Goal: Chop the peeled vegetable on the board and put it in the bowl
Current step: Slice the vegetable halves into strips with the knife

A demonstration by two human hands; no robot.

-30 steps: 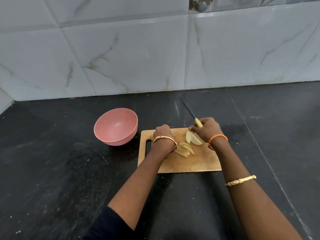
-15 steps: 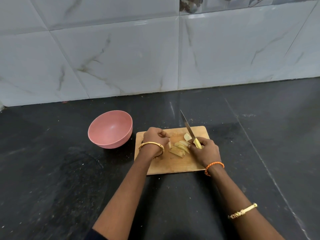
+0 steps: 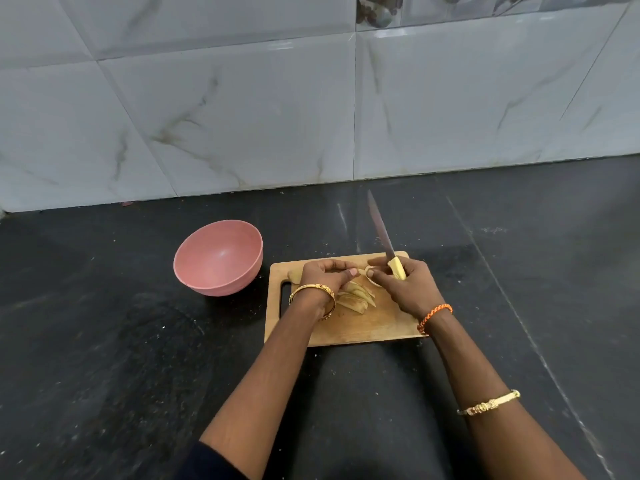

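1. The right hand (image 3: 403, 284) has its fingers curled round the yellow handle of the knife (image 3: 383, 237). It grips it tight. The blade points up and away from the person, toward the wall, and its tip hangs over the dark counter (image 3: 104, 341) past the far edge of the board (image 3: 363, 327).
2. The left hand (image 3: 325, 275) has its fingers bent down on the board. It looks like it pinches or presses a slice, but the fingers hide what is under them, so I cannot tell for sure.
3. The cut slices (image 3: 355, 297) lie in a small pile on the board, just below the left hand and between the two hands. They are long and thin, and they fan out side by side.
4. A round pale piece (image 3: 371, 271) sits right at the right hand's fingertips. One more bit (image 3: 294, 276) peeks out left of the left hand.
5. The pink bowl (image 3: 218, 258) stands just left of the board. It has nothing in it yet. The left hand is nearer to it, so I think that hand should carry the slices over.
6. Count: one knife, one board, one bowl, two hands. The pile has about five slices, but they overlap, so that count is a guess.
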